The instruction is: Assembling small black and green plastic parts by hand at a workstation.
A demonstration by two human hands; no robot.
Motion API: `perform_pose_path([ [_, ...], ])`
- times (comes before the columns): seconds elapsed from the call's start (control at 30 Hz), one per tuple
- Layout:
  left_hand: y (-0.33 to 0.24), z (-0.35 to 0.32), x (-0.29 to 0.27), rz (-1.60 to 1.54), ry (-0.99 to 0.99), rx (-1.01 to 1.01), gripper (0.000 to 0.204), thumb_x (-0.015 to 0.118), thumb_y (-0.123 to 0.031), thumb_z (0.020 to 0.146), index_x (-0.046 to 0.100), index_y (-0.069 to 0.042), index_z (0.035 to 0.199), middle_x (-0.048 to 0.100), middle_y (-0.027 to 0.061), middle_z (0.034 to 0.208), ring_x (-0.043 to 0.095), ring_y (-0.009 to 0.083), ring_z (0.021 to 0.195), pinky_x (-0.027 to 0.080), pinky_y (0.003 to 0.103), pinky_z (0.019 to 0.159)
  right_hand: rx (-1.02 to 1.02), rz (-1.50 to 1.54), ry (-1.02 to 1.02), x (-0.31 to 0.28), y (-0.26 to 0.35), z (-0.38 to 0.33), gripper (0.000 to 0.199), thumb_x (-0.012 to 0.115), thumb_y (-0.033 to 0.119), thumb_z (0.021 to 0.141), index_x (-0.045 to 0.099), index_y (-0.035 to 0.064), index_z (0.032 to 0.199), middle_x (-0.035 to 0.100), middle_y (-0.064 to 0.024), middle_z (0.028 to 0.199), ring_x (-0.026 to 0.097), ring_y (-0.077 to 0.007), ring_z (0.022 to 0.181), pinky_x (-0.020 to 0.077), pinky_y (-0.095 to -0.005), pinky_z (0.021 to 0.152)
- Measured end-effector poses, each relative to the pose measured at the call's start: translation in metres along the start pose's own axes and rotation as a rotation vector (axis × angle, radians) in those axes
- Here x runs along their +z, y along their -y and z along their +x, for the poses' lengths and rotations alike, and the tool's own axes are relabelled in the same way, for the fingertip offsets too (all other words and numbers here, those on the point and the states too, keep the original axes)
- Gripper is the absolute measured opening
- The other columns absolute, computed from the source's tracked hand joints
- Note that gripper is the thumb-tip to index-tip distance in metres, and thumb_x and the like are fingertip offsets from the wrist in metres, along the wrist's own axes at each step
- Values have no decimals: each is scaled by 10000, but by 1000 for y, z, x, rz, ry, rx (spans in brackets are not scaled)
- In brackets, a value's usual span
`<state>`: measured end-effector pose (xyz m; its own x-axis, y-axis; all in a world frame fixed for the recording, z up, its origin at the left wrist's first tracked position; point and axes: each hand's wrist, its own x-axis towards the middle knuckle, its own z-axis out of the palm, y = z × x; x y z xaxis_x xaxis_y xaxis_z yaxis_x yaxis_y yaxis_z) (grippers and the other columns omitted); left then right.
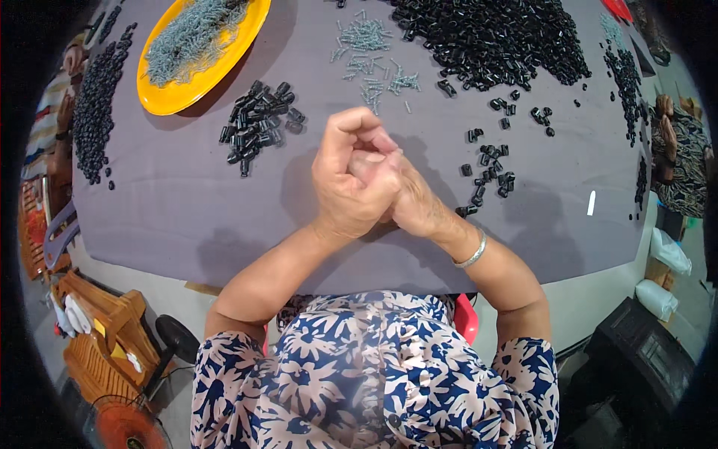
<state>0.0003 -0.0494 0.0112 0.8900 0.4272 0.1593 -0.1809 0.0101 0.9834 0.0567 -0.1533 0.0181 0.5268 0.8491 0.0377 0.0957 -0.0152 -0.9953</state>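
My left hand (350, 183) and my right hand (416, 196) are pressed together above the middle of the table's near part. The left fingers curl over, with their tips meeting the right hand near its thumb. Most of the right fingers are tucked behind the left hand. Whatever lies between the hands, if anything, is hidden. Just beyond them lies a loose group of silver screws (364, 35). A small heap of black plastic cylindrical pieces (258, 123) is to the left, and scattered black pieces (490, 161) lie to the right.
A yellow plate (166, 101) heaped with silver screws stands at the far left. A large pile of black pieces (493, 37) covers the far right. More small dark parts (101, 112) line the left edge. Other people's hands (664, 138) show at the right edge.
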Motion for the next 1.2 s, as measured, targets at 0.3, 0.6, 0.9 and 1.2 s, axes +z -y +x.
perform_pose_path([
  [0.3, -16, 18, -27, -102, -230, 332, 382, 602, 56, 807, 476, 11, 1165, 508, 98, 1063, 545, 168, 930, 478, 313, 855, 4, -421, -128, -2, 8, 8, 265, 511, 229, 915, 536, -33, 883, 581, -278, 840, 575, -456, 753, 453, -445, 617],
  [0.6, -50, -2, -34, -131, -145, 533, 196, 556, 78, 862, 517, 20, 1046, 515, 110, 958, 536, 147, 694, 486, 298, 682, -48, -890, -202, 21, 7, 76, 228, 633, 264, 876, 618, 38, 845, 655, -175, 709, 642, -380, 651, 514, -444, 574],
  [0.9, -22, -8, -32, 66, -104, 218, 98, 601, 59, 868, 562, 5, 939, 519, 36, 886, 506, 71, 675, 439, 217, 616, 57, -594, -552, -45, 13, -36, 71, 632, 92, 861, 652, 25, 868, 615, -92, 656, 587, -145, 568, 467, -292, 545],
  [1.2, 15, 6, -7, 221, 235, -160, 64, 658, -42, 830, 606, -11, 852, 561, -13, 795, 506, 42, 664, 423, 209, 598, -21, -1027, -564, -94, -6, -59, 71, 654, 25, 794, 665, 24, 864, 593, -71, 777, 575, -226, 738, 469, -343, 667],
])
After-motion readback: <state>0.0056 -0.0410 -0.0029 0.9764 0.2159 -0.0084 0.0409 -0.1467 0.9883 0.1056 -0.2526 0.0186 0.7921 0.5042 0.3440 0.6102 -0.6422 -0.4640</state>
